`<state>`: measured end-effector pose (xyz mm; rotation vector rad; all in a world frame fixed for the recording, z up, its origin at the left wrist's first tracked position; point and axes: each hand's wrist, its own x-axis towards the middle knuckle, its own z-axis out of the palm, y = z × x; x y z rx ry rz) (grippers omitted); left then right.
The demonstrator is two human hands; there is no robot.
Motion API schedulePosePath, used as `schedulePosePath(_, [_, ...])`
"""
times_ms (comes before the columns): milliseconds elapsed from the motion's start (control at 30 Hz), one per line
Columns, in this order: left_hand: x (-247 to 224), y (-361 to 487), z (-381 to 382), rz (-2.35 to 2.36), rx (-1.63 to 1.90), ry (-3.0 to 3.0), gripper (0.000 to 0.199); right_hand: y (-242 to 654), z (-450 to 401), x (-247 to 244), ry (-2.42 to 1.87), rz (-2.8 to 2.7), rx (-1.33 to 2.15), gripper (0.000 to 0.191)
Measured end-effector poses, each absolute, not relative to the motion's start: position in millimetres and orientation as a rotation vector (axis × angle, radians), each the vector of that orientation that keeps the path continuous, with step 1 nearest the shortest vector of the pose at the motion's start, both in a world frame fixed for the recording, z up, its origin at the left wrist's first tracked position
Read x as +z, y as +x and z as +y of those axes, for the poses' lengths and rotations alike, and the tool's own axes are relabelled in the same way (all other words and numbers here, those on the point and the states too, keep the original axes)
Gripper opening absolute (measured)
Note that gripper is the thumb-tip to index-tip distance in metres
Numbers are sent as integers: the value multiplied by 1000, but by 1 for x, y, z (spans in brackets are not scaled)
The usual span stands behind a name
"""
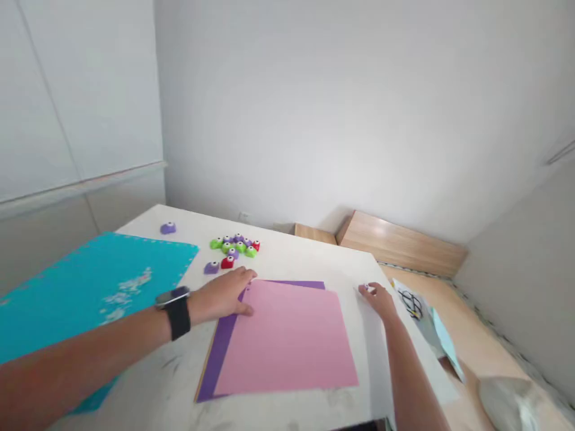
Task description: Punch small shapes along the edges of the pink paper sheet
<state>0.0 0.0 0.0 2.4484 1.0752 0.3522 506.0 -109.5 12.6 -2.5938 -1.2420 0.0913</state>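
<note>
At the frame's centre, one pink sheet (pixel 287 344), overlapping one purple sheet (pixel 222 356), is touched by the spread left hand (pixel 223 293). At right, one craft punch (pixel 366 287) is pinched by the right hand (pixel 380 299). Left of centre, two red punches (pixel 227 263), four green punches (pixel 250 252) and six purple punches (pixel 211 269) are seen.

Indoor room: smooth pale-grey wall (pixel 336 114), low pale wood-grain panel furniture (pixel 399 242); home or office, cannot tell. White flat-topped table (pixel 309 258) serves as a papercraft spot, bearing a pink rectangular paper sheet (pixel 291 338) and small purple, green and red plastic punches (pixel 227 248).
</note>
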Motion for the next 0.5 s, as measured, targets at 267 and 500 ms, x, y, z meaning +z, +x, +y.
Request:
schedulePosePath(267, [10,3,0,1064,402,2341,82,465,-83,32,-2484,-1211,52,38])
schedulePosePath(500, [15,1,-5,1052,545,2162,76,333,-54,42,-1933,-1587,307,40])
